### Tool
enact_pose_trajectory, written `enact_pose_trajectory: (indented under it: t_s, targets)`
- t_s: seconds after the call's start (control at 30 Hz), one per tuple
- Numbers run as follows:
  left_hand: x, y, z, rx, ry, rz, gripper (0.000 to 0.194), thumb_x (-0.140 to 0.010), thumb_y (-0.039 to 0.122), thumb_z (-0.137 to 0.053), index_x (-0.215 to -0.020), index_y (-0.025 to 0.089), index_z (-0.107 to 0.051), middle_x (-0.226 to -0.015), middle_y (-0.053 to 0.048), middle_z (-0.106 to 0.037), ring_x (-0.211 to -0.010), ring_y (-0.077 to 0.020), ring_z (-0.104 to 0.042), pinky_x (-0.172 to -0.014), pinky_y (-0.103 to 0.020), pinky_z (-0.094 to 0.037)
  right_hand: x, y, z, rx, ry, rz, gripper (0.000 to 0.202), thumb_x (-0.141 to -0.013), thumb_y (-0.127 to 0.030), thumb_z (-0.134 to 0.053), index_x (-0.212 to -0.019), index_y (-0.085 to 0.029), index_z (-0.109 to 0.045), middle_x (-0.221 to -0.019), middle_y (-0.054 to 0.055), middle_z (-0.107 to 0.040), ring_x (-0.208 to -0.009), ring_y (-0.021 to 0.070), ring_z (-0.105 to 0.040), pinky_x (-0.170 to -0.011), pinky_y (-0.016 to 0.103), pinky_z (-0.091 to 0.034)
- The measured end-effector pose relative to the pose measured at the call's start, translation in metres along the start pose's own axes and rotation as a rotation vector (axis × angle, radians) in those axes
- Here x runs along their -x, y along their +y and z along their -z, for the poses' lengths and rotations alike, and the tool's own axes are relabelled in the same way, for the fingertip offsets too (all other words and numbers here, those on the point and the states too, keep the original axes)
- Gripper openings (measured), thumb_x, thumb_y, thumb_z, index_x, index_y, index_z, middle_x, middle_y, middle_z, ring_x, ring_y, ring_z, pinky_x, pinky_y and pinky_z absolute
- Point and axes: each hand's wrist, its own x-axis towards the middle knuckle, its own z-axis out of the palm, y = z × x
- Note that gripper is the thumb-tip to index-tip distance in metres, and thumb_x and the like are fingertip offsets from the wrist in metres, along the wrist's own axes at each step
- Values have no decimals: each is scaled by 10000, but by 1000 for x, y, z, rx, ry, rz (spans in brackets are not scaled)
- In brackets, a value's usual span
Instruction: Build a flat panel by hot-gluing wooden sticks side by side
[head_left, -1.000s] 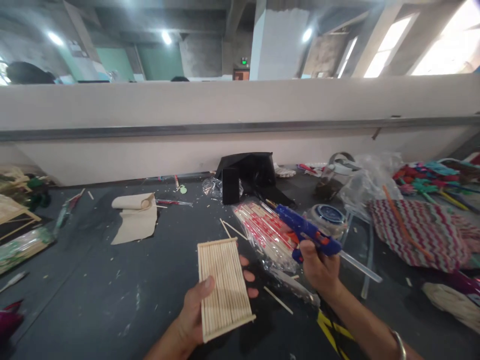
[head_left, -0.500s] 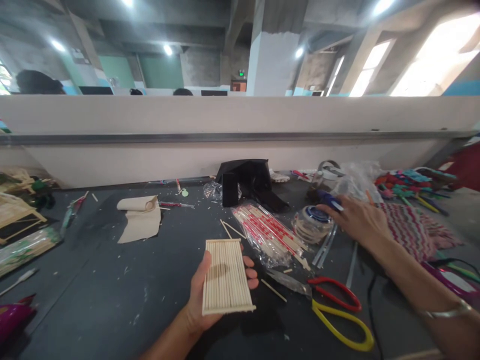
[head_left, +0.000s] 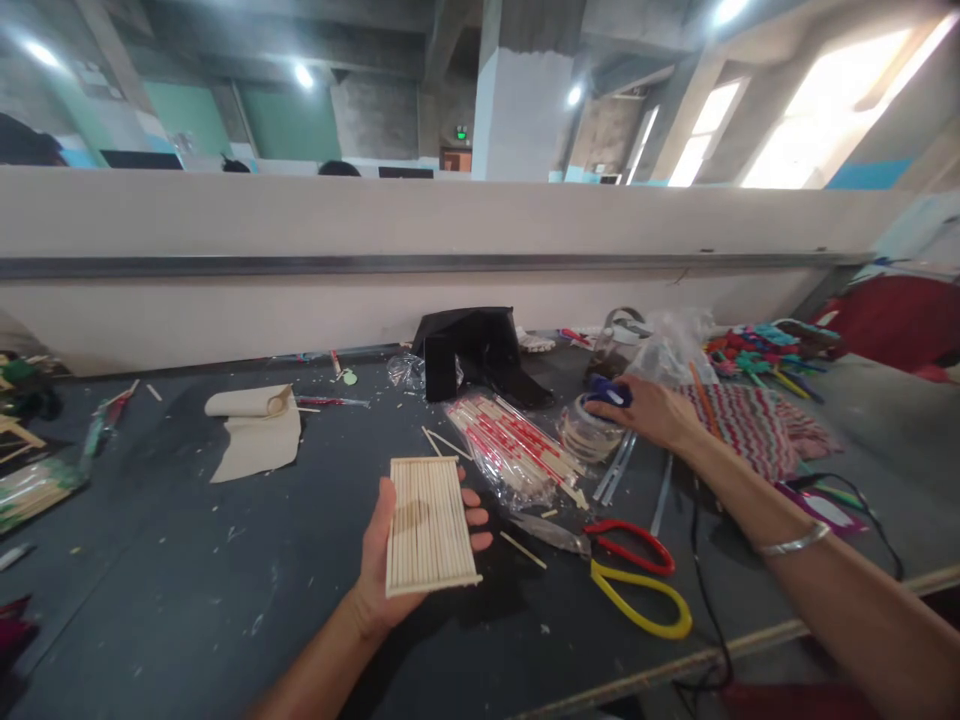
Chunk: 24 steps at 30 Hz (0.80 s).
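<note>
My left hand (head_left: pixel 386 570) holds a small panel of pale wooden sticks (head_left: pixel 427 525), the thumb along one edge and the fingers curled behind the other. The sticks lie side by side, with a crosswise stick at the top and bottom. My right hand (head_left: pixel 652 410), a silver bangle (head_left: pixel 795 542) on its wrist, grips a dark blue object (head_left: pixel 609 390) at the top of a clear round jar (head_left: pixel 589 435). The fingers partly hide that object, so its kind is unclear. Beside the jar lies a plastic bag of red-and-white wrapped sticks (head_left: pixel 517 445).
Scissors (head_left: pixel 637 600) with red and yellow handles lie in front of the jar. A black cable (head_left: pixel 701 590) runs over the table edge. Rolled beige cloth (head_left: pixel 255 430) is at left, a black case (head_left: pixel 480 345) at the back, striped knit fabric (head_left: pixel 742 430) at right.
My right hand has lowered the blue object onto or close to the jar's top. The left hand still holds the stick panel. The view has turned slightly right.
</note>
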Motion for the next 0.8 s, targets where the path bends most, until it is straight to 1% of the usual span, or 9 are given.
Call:
enact_pose_trajectory:
  t_s: [0.17, 0.27, 0.33, 0.43, 0.53, 0.6, 0.67, 0.73, 0.8]
  targets:
    - [-2, 0, 0, 19, 26, 2, 674, -880, 558, -384, -1266, 18, -502, -1140, -221, -640, -1069, -346, -596, -1061, -537, -299, 5, -3, 0, 48, 90, 149, 561, -769, -637, -507, -1018, -149, -627, -979, 132, -678, -895, 305, -622, -689, 364, -452]
    - [-1, 1, 1, 5, 95, 29, 613, -885, 502, -425, -1246, 16, -521, -1139, -223, -647, -1096, -346, -588, -1054, -497, -332, 9, -8, 3, 73, 94, 170, 531, -769, -586, -535, -1059, -147, -613, -1015, 135, -662, -954, 316, -599, -756, 385, -455]
    - [-1, 2, 3, -26, 159, 93, 568, -879, 481, -456, -1207, 28, -552, -1106, -227, -664, -1064, -345, -611, -991, -475, -411, 11, -10, 5, 87, 93, 173, 520, -771, -568, -542, -1067, -147, -611, -1013, 136, -658, -950, 319, -598, -764, 392, -460]
    - [-2, 3, 5, -73, 266, 189, 498, -868, 461, -496, -1126, 47, -597, -1003, -223, -702, -919, -324, -678, -846, -446, -512, 14, -11, 5, 91, 87, 187, 524, -769, -539, -569, -1107, -140, -600, -1051, 141, -646, -983, 319, -588, -794, 395, -466]
    - [-2, 3, 5, -106, 350, 196, 446, -867, 426, -515, -1080, 46, -613, -929, -210, -720, -774, -284, -706, -733, -417, -556, 21, -7, 4, 92, 101, 216, 620, -755, -524, -607, -1209, -107, -543, -1138, 167, -611, -1053, 333, -554, -865, 413, -448]
    - [-3, 1, 3, -141, 397, 168, 383, -861, 372, -541, -1055, 51, -621, -897, -195, -726, -709, -265, -706, -668, -398, -569, 30, -4, 6, 114, 174, 248, 705, -747, -544, -617, -1274, -95, -486, -1202, 186, -573, -1094, 361, -522, -895, 456, -427]
    - [-4, -1, 2, -174, 431, 127, 317, -838, 307, -582, -1041, 69, -626, -857, -165, -733, -689, -259, -705, -654, -389, -574, 45, -3, 11, 119, 311, 288, 712, -769, -551, -598, -1302, -100, -455, -1236, 192, -548, -1129, 377, -494, -913, 492, -406]
    - [-5, -3, 1, -188, 443, 76, 285, -808, 254, -622, -1040, 87, -632, -831, -131, -736, -696, -254, -705, -683, -387, -575, 67, -4, 17, 46, 462, 318, 596, -833, -501, -552, -1283, -119, -470, -1215, 174, -563, -1135, 344, -500, -939, 473, -397]
    - [-7, -5, 2, -183, 446, 14, 272, -790, 217, -643, -1033, 96, -640, -848, -112, -738, -724, -247, -706, -723, -387, -574, 95, -9, 18, -78, 564, 318, 443, -871, -428, -540, -1224, -161, -518, -1118, 134, -621, -1054, 285, -562, -922, 415, -425]
